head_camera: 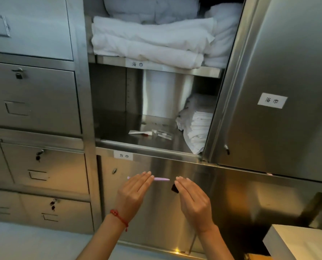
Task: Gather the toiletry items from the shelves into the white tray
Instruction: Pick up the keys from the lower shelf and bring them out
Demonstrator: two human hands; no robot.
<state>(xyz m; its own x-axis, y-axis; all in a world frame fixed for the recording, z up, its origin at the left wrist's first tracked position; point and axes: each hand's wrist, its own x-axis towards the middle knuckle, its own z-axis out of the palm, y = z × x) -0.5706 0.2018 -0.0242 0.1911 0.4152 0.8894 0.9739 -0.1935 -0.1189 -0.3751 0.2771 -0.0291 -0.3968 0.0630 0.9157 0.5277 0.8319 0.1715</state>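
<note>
My left hand [133, 192] holds a thin pale purple packet [161, 179] flat and level, its ends sticking out on both sides of the fingers. My right hand [191, 196] grips a small dark sachet [174, 188] between thumb and fingers. Both hands hover in front of the steel panel below the open cabinet. On the lower shelf [118, 132] lie a few small wrapped toiletry items [150, 133], white and clear packets. A white tray [295, 241] shows at the bottom right corner, partly cut off.
Folded white towels [147, 40] fill the upper shelf. A stack of small white cloths [197, 124] stands at the right of the lower shelf. The steel cabinet door [287, 81] hangs open on the right. Locked steel drawers [34, 98] line the left side.
</note>
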